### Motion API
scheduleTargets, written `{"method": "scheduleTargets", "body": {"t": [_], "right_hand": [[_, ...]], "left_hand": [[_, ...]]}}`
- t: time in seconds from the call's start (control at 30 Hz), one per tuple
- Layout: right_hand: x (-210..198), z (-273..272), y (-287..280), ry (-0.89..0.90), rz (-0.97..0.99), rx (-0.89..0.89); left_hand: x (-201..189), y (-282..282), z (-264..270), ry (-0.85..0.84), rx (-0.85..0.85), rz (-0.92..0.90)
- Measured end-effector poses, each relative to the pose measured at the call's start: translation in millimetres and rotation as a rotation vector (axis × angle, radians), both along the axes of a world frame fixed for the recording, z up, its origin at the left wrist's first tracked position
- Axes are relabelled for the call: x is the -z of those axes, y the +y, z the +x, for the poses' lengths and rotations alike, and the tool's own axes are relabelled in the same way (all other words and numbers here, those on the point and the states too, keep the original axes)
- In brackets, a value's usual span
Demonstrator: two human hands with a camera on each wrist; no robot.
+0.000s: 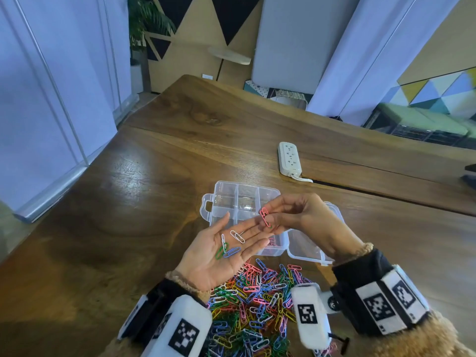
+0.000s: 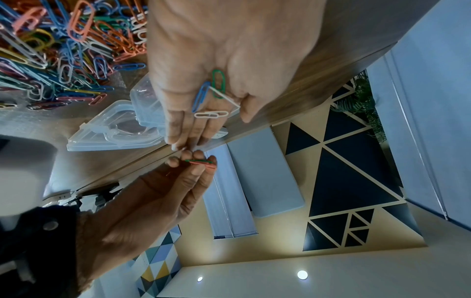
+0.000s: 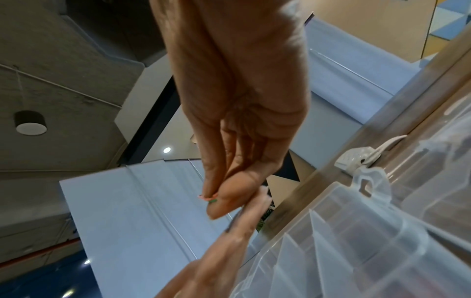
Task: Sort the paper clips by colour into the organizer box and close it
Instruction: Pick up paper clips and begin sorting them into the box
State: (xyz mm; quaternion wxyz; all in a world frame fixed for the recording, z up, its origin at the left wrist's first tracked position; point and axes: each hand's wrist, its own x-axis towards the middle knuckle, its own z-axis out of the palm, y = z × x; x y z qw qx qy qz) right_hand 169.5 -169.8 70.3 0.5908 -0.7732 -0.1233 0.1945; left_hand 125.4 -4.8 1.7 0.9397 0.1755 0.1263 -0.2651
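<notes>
In the head view, low and left of centre, the left hand [image 1: 226, 251] lies flat with the palm up and the fingers straight, and serves as a small tray: on it rest a green clip [image 1: 222, 250], a blue clip [image 1: 231, 252] and two white clips [image 1: 237, 236]. Below it, at the bottom centre of the frame, the mixed pile [image 1: 257, 302] of clips lies on the table [image 1: 123, 202], so most of the sorting seems not yet done. Just right of the palm, at the centre of the frame, the right hand [image 1: 296, 215] pinches a pink clip [image 1: 265, 216] between thumb and fingers; a bit of green shows at its lower end, so a green clip may hang together with it. Behind both hands stands the open box [image 1: 226, 199], with its lid [image 1: 311, 249] lying to the right; some pink clips seem to be in the near compartment, but the left hand hides it partly. To do this step well, I think the person needs first to separate the pink clip from the green one, then drop only the pink into the compartment with the other pinks. The left palm should stay level, otherwise the loose clips slide off. Far to the upper right lies a power strip [image 1: 289, 158], well apart from the work.
</notes>
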Motion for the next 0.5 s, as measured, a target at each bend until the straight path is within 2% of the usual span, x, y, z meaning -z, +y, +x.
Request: {"method": "scheduleTargets", "body": {"t": [0.17,0.3,0.5], "right_hand": [[0,9,-8,-0.078,-0.084,0.066],[3,11,-10,-0.062,-0.108,0.073],[10,15,-13,-0.132,-0.254,0.107]], "left_hand": [[2,4,1,-0.041,0.038,-0.041],[3,7,1,-0.06,0.037,-0.067],[5,11,3,-0.062,0.008,-0.032]]}}
